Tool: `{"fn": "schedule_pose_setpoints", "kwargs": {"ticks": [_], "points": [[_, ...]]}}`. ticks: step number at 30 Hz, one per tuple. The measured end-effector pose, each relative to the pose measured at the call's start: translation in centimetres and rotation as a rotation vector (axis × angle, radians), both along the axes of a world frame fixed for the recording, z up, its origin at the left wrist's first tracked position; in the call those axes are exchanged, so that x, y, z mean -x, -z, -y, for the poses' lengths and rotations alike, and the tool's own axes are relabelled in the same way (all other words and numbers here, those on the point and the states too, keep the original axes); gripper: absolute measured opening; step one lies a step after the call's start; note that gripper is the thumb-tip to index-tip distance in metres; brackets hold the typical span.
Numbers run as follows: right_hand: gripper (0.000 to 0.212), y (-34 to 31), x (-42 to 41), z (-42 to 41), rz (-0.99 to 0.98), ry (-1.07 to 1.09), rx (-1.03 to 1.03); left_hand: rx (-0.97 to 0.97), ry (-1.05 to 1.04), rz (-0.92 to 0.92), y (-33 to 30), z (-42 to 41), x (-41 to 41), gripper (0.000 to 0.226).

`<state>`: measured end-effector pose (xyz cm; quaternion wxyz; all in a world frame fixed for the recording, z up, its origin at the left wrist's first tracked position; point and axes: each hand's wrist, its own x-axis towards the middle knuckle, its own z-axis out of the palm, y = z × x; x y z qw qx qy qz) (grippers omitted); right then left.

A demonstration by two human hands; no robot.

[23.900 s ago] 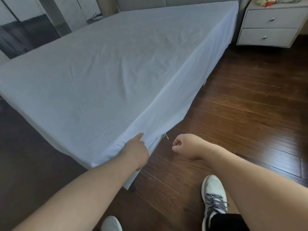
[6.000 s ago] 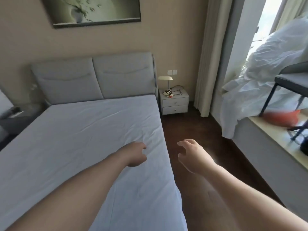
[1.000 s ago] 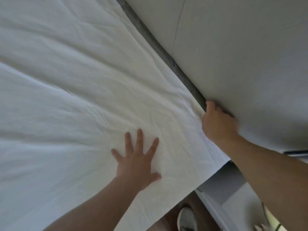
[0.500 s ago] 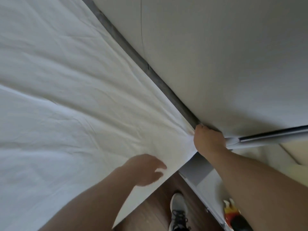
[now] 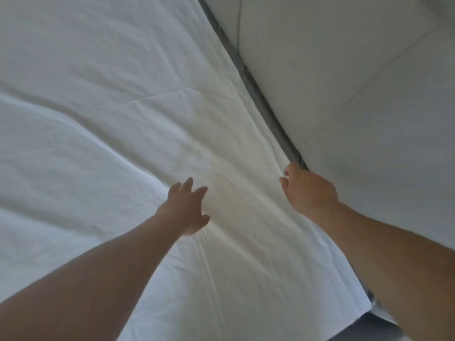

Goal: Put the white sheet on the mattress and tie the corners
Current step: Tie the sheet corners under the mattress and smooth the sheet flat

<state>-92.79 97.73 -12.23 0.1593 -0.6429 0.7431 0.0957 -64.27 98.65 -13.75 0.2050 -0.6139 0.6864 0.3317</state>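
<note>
Head view: the white sheet [image 5: 118, 114] lies spread over the bed, creased, its edge running along the dark gap beside the grey headboard [image 5: 357, 82]. The left hand [image 5: 187, 207] rests on the sheet, fingers straight and spread. The right hand [image 5: 307, 190] is at the sheet's edge by the gap, fingers curled; whether it grips cloth I cannot tell.

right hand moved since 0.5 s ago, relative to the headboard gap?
Yes. The right hand was at the sheet's end corner by the dark gap; now it sits farther along that gap, away from the corner, with more white sheet behind it.
</note>
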Motion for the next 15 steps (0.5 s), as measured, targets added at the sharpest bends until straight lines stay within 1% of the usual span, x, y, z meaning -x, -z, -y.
{"fn": "schedule_pose_setpoints", "kwargs": {"ticks": [2, 6, 9, 12, 15], "points": [[0.029, 0.0, -1.7, 4.1, 0.014, -0.046, 0.021, 0.003, -0.026, 0.013, 0.4, 1.9, -1.2, 0.089], [0.026, 1.3, -4.0, 13.8, 0.045, -0.136, 0.045, 0.031, -0.121, -0.019, 1.9, 6.8, -2.6, 0.102], [0.038, 3.5, -4.7, 19.8, 0.011, -0.197, 0.075, 0.016, -0.117, -0.037, 3.9, 10.2, -2.1, 0.110], [0.044, 6.1, -4.3, 23.1, -0.049, -0.189, 0.052, -0.004, -0.086, -0.006, 6.2, 11.6, -0.4, 0.116], [0.044, 8.3, -3.3, 24.0, -0.080, -0.247, 0.071, -0.028, -0.076, 0.051, 7.4, 11.2, 1.3, 0.124]]}}
